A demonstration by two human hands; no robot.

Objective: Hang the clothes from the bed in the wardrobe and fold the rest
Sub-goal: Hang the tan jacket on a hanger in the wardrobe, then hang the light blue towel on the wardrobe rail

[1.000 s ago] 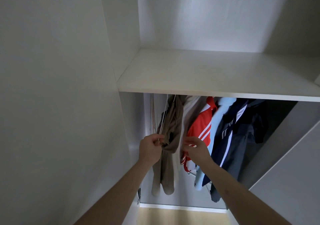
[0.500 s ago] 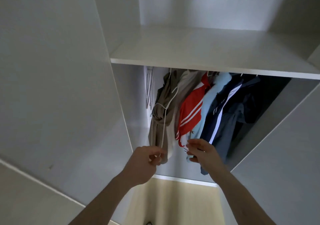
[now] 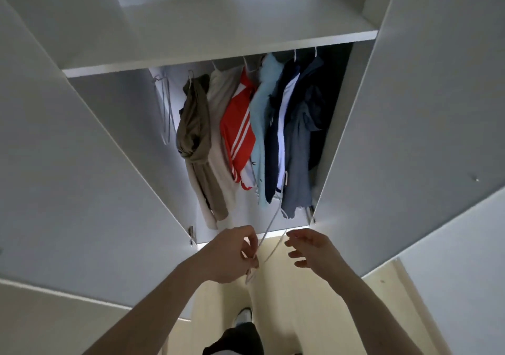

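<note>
The white wardrobe (image 3: 218, 26) stands open before me. Several garments hang inside: an olive one (image 3: 194, 125), a cream one (image 3: 221, 108), a red one with white stripes (image 3: 237, 128), a light blue one (image 3: 262, 114), navy ones (image 3: 295, 125). My left hand (image 3: 232, 253) pinches an empty white wire hanger (image 3: 269, 234) in front of the wardrobe's bottom edge. My right hand (image 3: 311, 248) hovers beside the hanger with fingers apart, holding nothing.
Two wardrobe doors (image 3: 82, 163) (image 3: 410, 136) swing open on either side. A few empty hangers (image 3: 164, 108) hang at the rail's left end. Below are the pale wood floor (image 3: 287, 313) and my foot in a white shoe (image 3: 244, 316).
I have stepped back from the wardrobe. My left hand has pulled an empty hanger out and down; my right hand has let go of the clothes and opened.
</note>
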